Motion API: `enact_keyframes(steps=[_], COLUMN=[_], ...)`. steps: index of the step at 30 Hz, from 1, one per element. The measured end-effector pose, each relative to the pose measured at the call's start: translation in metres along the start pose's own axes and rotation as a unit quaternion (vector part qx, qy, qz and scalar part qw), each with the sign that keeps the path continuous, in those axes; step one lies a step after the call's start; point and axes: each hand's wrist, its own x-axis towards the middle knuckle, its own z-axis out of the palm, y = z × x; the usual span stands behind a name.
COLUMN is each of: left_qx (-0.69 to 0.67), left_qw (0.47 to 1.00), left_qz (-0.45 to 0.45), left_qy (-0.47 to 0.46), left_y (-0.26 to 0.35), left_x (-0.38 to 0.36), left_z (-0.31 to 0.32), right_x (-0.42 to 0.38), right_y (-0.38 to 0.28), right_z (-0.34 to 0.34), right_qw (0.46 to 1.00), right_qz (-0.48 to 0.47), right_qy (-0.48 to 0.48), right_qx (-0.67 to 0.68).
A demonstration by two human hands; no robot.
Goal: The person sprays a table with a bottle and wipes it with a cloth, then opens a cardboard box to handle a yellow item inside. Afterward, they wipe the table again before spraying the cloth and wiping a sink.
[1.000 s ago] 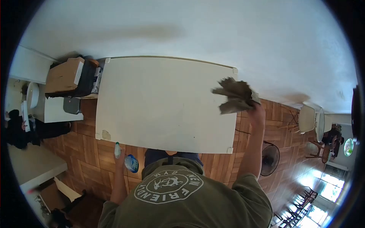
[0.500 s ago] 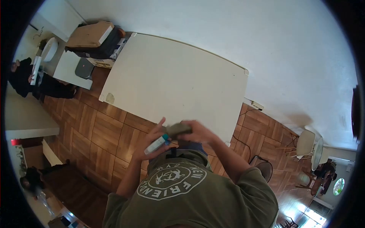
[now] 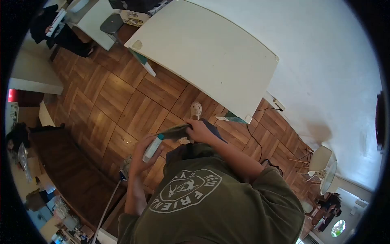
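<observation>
Closest to the camera, the person's olive shirt [image 3: 195, 203] carries a round white crest whose lettering seems to read "NEW FRIEND GYM", though it is seen upside down. Just beyond it, the left hand [image 3: 140, 156] is wrapped around a white spray bottle [image 3: 152, 147] with a teal collar, its label unreadable, and the right hand [image 3: 199, 131] pinches a grey cloth [image 3: 174, 132] against the bottle's top. With both hands meeting over the wooden floor [image 3: 122, 105], clear of the white table [image 3: 207, 57], a loose hold could drop the bottle or spill liquid on the boards.

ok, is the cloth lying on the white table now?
No, the cloth is gripped in the right hand above the wooden floor, clear of the white table.
</observation>
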Motion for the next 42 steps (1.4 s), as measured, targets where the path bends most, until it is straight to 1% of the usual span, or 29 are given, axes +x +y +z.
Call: enact_keyframes(steps=[1, 2, 3, 4, 5, 7, 8, 11, 13, 14, 15, 17, 18, 19, 20, 21, 22, 23, 24, 27, 29, 31, 33, 34, 36, 38, 39, 40, 42], left_qx=[0.001, -0.002, 0.007, 0.016, 0.024, 0.001, -0.010, -0.088, -0.136, -0.162, -0.179, -0.217, -0.234, -0.219, -0.203, -0.187, -0.138, -0.149, -0.158, -0.224, -0.260, -0.275, -0.284, -0.287, -0.310, -0.332, -0.343, -0.353, -0.369], left_qw=[1.000, 0.998, 1.000, 0.997, 0.991, 0.979, 0.970, 0.956, 0.958, 0.958, 0.960, 0.961, 0.969, 0.974, 0.976, 0.977, 0.988, 0.983, 0.979, 0.954, 0.938, 0.929, 0.931, 0.933, 0.914, 0.897, 0.888, 0.878, 0.861], left_qz=[-0.025, -0.049, -0.004, 0.040, 0.086, 0.090, 0.092, 0.125, 0.141, 0.150, 0.127, 0.077, 0.031, -0.006, -0.043, -0.079, -0.070, -0.101, -0.129, -0.198, -0.229, -0.250, -0.223, -0.206, -0.241, -0.256, -0.259, -0.265, -0.263], left_qy=[0.013, 0.025, -0.016, -0.059, -0.101, -0.183, -0.223, -0.249, -0.207, -0.182, -0.172, -0.154, -0.071, -0.065, -0.066, -0.070, -0.026, -0.022, -0.014, -0.003, 0.001, 0.010, 0.052, 0.069, 0.101, 0.142, 0.165, 0.186, 0.231], left_y=[0.001, 0.002, 0.005, 0.009, 0.013, 0.027, 0.030, 0.032, 0.031, 0.029, 0.027, 0.026, 0.030, 0.022, 0.011, -0.001, -0.013, -0.017, -0.022, -0.037, -0.050, -0.066, -0.081, -0.088, -0.098, -0.110, -0.116, -0.122, -0.133], left_x=[-0.012, -0.021, -0.025, -0.023, -0.020, -0.010, -0.005, 0.006, 0.005, 0.005, 0.006, 0.005, 0.002, -0.002, -0.009, -0.015, -0.025, -0.035, -0.042, -0.070, -0.095, -0.115, -0.128, -0.134, -0.152, -0.167, -0.175, -0.181, -0.196], left_z=[0.003, 0.009, 0.014, 0.020, 0.027, 0.055, 0.070, 0.105, 0.125, 0.136, 0.145, 0.157, 0.170, 0.186, 0.201, 0.217, 0.238, 0.254, 0.264, 0.283, 0.292, 0.304, 0.331, 0.338, 0.334, 0.329, 0.330, 0.334, 0.347], right_x=[-0.005, -0.010, -0.014, -0.021, -0.030, -0.046, -0.055, -0.065, -0.082, -0.095, -0.110, -0.120, -0.117, -0.110, -0.101, -0.083, -0.060, -0.044, -0.026, 0.021, 0.081, 0.153, 0.214, 0.212, 0.182, 0.105, 0.060, 0.027, 0.037], right_y=[-0.004, -0.004, -0.002, -0.001, 0.002, 0.003, 0.001, 0.023, 0.051, 0.053, 0.052, 0.070, 0.086, 0.102, 0.118, 0.138, 0.163, 0.194, 0.229, 0.249, 0.218, 0.179, 0.142, 0.155, 0.178, 0.234, 0.254, 0.276, 0.268], right_z=[0.010, 0.019, 0.028, 0.035, 0.040, 0.034, 0.020, -0.029, -0.075, -0.096, -0.118, -0.157, -0.178, -0.192, -0.197, -0.193, -0.181, -0.167, -0.143, -0.108, -0.086, -0.068, -0.065, -0.069, -0.079, -0.095, -0.099, -0.108, -0.105], right_qw=[0.995, 0.962, 0.898, 0.804, 0.758, 0.642, 0.654, 0.607, 0.656, 0.705, 0.748, 0.802, 0.876, 0.932, 0.969, 0.987, 0.982, 0.954, 0.924, 0.828, 0.808, 0.744, 0.761, 0.763, 0.755, 0.771, 0.753, 0.787, 0.778], right_qz=[0.038, 0.111, 0.182, 0.248, 0.199, 0.092, 0.082, 0.002, -0.059, -0.098, -0.139, -0.213, -0.156, -0.104, -0.054, -0.086, -0.120, -0.151, -0.133, -0.063, -0.111, -0.217, -0.212, -0.241, -0.303, -0.297, -0.257, -0.209, -0.214], right_qy=[-0.019, -0.032, -0.042, -0.050, -0.068, -0.102, -0.066, 0.002, 0.041, 0.093, 0.138, 0.150, 0.147, 0.141, 0.135, 0.124, 0.109, 0.089, 0.123, 0.121, 0.168, 0.217, 0.179, 0.179, 0.192, 0.162, 0.164, 0.144, 0.153], right_qx=[0.088, 0.247, 0.398, 0.538, 0.618, 0.754, 0.749, 0.794, 0.751, 0.697, 0.634, 0.537, 0.431, 0.318, 0.200, 0.052, -0.095, -0.241, -0.336, -0.543, -0.554, -0.593, -0.586, -0.573, -0.549, -0.540, -0.584, -0.563, -0.571])
